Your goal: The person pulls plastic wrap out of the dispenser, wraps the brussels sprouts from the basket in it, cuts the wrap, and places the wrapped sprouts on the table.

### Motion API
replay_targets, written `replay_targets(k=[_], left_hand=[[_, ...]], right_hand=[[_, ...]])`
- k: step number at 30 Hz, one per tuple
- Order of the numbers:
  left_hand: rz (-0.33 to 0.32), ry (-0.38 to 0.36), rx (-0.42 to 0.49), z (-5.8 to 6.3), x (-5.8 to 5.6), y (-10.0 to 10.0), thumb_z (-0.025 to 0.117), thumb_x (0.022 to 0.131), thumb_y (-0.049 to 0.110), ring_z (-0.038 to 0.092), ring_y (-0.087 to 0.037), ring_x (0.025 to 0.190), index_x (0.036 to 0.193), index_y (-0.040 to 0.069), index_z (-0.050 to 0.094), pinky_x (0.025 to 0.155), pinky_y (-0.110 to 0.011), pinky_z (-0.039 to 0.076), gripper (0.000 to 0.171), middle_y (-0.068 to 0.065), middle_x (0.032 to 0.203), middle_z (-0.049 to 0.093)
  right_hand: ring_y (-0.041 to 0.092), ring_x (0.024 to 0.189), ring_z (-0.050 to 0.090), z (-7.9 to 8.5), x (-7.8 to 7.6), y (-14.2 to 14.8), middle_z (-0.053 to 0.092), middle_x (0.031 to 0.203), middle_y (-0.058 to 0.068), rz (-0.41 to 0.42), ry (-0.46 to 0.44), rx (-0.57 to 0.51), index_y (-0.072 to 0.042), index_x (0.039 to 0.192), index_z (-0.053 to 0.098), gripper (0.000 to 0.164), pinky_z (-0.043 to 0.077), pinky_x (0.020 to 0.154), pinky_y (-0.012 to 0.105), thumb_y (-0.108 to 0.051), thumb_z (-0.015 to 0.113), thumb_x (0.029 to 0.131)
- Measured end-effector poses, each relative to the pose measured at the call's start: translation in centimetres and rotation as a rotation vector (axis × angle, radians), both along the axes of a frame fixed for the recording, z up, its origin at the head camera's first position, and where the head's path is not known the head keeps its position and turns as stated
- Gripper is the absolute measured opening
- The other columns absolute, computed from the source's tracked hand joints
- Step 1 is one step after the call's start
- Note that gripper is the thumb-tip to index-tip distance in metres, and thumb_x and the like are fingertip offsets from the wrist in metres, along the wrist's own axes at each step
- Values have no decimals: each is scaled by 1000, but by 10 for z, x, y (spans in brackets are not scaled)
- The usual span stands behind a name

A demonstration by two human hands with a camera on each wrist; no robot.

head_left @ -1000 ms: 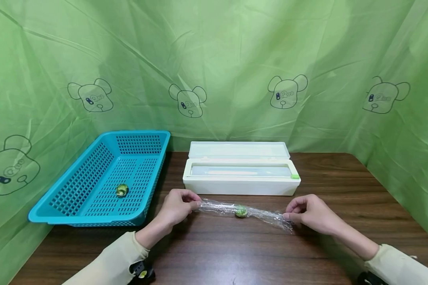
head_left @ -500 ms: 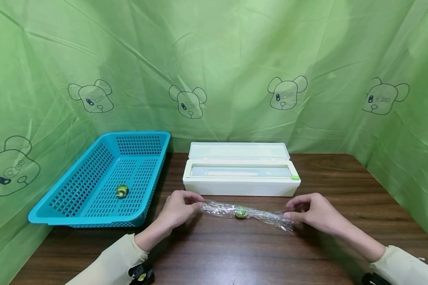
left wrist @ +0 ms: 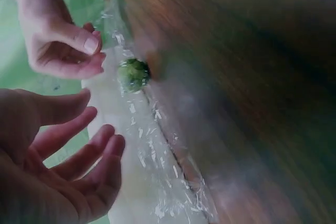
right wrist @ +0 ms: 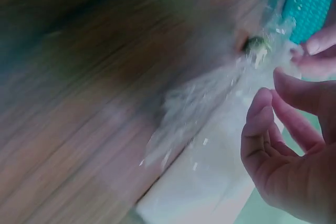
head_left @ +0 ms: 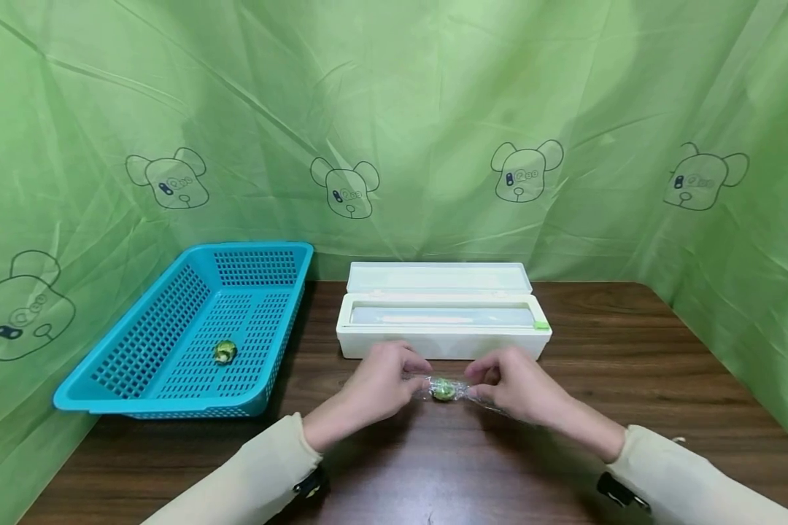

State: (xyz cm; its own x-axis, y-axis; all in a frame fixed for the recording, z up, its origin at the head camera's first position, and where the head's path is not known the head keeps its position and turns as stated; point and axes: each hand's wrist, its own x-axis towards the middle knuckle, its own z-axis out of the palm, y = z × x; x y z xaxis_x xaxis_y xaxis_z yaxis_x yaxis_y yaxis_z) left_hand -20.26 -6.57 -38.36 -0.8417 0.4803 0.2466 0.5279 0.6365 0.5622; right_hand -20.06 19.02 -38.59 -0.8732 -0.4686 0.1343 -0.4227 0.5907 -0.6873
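A Brussels sprout [head_left: 443,391] lies on the table, wrapped in a long gathered strip of clear cling film [left wrist: 152,150] that runs out on both sides of it. To its left is my left hand [head_left: 384,379], fingers loosely bent, thumb and fingertips apart in the left wrist view. My right hand [head_left: 514,383] is just right of the sprout, and the right wrist view shows a gap between its thumb and fingers. Both sets of fingertips are close over the film. Part of the strip is hidden behind the hands in the head view.
Behind the hands stands a white cling film dispenser box [head_left: 443,345], its lid [head_left: 440,277] raised. At the left is a blue plastic basket [head_left: 164,407] with another Brussels sprout [head_left: 225,352] in it. Green cloth [head_left: 433,87] hangs behind the wooden table [head_left: 630,350].
Both hands have let go of the film's two ends and moved inward, one to each side of the wrapped sprout. The sprout, box and basket have stayed in place.
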Motion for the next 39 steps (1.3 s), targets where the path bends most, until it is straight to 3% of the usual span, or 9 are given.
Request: replay_targets(k=[4,11,16,24,33,39], left_hand=[[-11,-47,-47,-6,-9,10,88,86,11,69,-13,94,105,6,83,82,-28,56,21,-2,103,78],[-56,-104,-32,-10,-14,15,88,85,4,68,-3,76,99,1,82,70,-19,55,15,-3,88,79],[-51,-118,-106,-11,-19,16,91,82,7,68,-2,77,95,5,83,71,-19,54,15,-1,86,79],[-50,-110,-165,-11,-25,19,93,81,12,56,-2,61,72,13,78,60,-20,50,17,13,65,67],[-80,-119,-187,-14,-20,16,89,85,8,52,-1,55,67,13,76,54,-20,47,23,8,61,66],[-78,-114,-174,-14,-12,9,88,85,6,60,0,66,85,8,83,63,-20,52,6,4,76,75]], right_hand=[[10,66,65,-8,-6,-13,74,77,-1,38,-2,-36,0,95,80,13,55,57,27,3,85,84],[11,69,68,-14,-9,-18,74,77,0,6,-13,1,-2,93,80,14,56,61,26,3,87,82],[10,69,67,-14,-11,-18,74,77,0,35,-9,25,1,96,80,16,56,61,25,3,87,82],[4,72,65,-15,-16,-19,77,79,-4,87,45,79,-7,86,82,9,54,63,24,0,87,84],[3,71,62,-20,-19,-20,75,77,-9,114,35,74,-10,82,81,10,53,63,24,-1,86,85],[6,67,62,-17,-14,-20,73,75,-7,126,-8,49,-8,83,79,11,53,60,25,2,85,85]])
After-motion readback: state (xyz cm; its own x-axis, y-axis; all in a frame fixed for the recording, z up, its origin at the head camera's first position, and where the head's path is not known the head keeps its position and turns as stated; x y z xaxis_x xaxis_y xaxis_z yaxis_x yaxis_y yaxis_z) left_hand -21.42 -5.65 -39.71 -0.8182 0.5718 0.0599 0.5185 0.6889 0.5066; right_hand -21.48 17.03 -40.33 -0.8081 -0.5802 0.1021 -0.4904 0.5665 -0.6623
